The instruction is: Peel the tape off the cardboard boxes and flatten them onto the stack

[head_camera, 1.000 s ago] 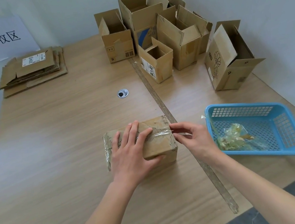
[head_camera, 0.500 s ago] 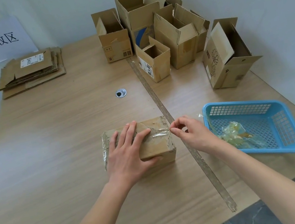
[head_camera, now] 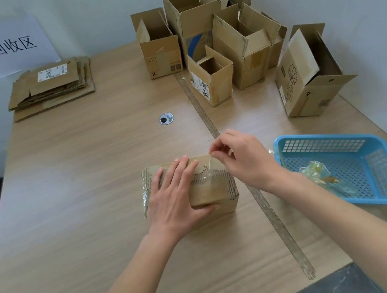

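Observation:
A small closed cardboard box point(head_camera: 217, 192) lies on the wooden table in front of me, with clear tape point(head_camera: 210, 169) across its top. My left hand point(head_camera: 178, 198) lies flat on the box, fingers spread over the top and thumb on the near side. My right hand point(head_camera: 239, 157) hovers over the box's far right corner and pinches the lifted end of the tape between thumb and forefinger. A stack of flattened cardboard point(head_camera: 50, 86) lies at the far left of the table.
Several open boxes point(head_camera: 241, 42) crowd the far right corner. A blue plastic basket point(head_camera: 343, 166) with crumpled tape inside stands to the right. A long tape strip point(head_camera: 254, 187) runs along the table seam. A paper sign point(head_camera: 14, 46) hangs on the wall.
My right hand moved from the box's right end up and over its far right corner, pulling the tape end upward. My left hand stayed pressed on the box.

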The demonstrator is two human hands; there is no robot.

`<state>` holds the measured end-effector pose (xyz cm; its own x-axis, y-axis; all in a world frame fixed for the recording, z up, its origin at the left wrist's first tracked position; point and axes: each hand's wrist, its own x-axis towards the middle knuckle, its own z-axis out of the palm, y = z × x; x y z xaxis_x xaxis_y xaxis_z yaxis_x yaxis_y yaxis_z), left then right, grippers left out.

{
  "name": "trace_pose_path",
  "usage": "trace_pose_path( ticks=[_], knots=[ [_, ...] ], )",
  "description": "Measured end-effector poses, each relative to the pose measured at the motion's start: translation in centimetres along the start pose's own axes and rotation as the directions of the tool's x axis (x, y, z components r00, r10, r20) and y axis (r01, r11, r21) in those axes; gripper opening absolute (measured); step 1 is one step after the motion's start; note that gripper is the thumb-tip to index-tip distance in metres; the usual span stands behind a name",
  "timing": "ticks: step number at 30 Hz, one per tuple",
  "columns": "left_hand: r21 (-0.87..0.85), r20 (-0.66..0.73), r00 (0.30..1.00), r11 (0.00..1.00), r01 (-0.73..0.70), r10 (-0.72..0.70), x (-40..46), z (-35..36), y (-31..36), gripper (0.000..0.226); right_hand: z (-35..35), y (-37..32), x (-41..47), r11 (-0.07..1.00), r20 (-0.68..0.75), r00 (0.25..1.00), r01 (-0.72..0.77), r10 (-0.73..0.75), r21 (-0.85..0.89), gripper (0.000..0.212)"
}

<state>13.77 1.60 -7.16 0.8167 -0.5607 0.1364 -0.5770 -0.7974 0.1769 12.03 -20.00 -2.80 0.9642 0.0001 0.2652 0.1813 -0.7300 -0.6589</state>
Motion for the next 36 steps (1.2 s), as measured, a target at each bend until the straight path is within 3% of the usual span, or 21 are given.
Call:
trace_pose_path(
  ticks=[4, 7, 10, 13, 17, 19, 22, 25, 29, 36],
  knots=[
    [-0.093, 0.014, 1.000, 0.996, -0.004, 0.005, 0.1, -0.1, -0.5, 0.117, 1.3, 1.4, -0.4, 0.996, 0.171, 0.985, 0.025, -0.039, 0.086, 0.010],
    [-0.147, -0.071, 0.995, 0.985, -0.087, 0.077, -0.1, 0.3, -1.1, 0.096, 0.6, 1.8, -1.1, 0.996, 0.299, 0.952, 0.084, -0.074, -0.023, 0.022],
    [-0.160, -0.146, 0.970, 0.963, -0.218, 0.195, -0.4, 0.6, -2.4, 0.085, -0.3, 1.0, -1.1, 0.996, 0.370, 0.928, 0.005, 0.026, -0.084, 0.024],
    [-0.127, -0.185, 0.956, 0.959, -0.255, 0.229, -0.4, 0.5, -3.9, 0.086, -0.2, -0.7, -1.3, 0.977, 0.349, 0.931, -0.029, 0.102, -0.210, 0.026],
    [-0.086, -0.277, 0.947, 0.977, -0.194, 0.163, -1.5, 0.2, -4.9, 0.060, 0.2, -4.4, -3.0, 0.834, 0.177, 0.944, -0.146, 0.278, -0.532, 0.036],
    [-0.228, -0.200, 0.975, 0.962, -0.148, 0.103, -2.3, 0.0, -4.5, 0.057, 0.7, -5.7, -4.2, 0.774, 0.134, 0.944, -0.160, 0.301, -0.613, 0.035],
    [-0.436, -0.024, 0.997, 0.898, 0.061, -0.080, -2.6, -0.5, -3.1, 0.070, 1.8, -5.2, -5.3, 0.793, 0.069, 0.983, -0.094, 0.168, -0.602, 0.027],
    [-0.554, 0.134, 0.982, 0.811, 0.188, -0.136, -2.9, -0.3, -1.3, 0.092, 1.7, -3.7, -5.1, 0.914, 0.109, 0.977, -0.129, 0.184, -0.385, 0.022],
    [-0.782, 0.237, 0.948, 0.537, 0.317, -0.215, -3.4, 0.2, 0.4, 0.090, -0.2, -2.8, -3.2, 0.955, 0.088, 0.970, -0.203, 0.226, -0.218, 0.017],
    [-0.770, 0.349, 0.935, 0.550, 0.324, -0.062, -1.4, -0.6, -1.7, 0.083, -1.2, 0.1, 0.7, 0.912, -0.253, 0.954, -0.243, 0.162, -0.329, 0.020]
  ],
)
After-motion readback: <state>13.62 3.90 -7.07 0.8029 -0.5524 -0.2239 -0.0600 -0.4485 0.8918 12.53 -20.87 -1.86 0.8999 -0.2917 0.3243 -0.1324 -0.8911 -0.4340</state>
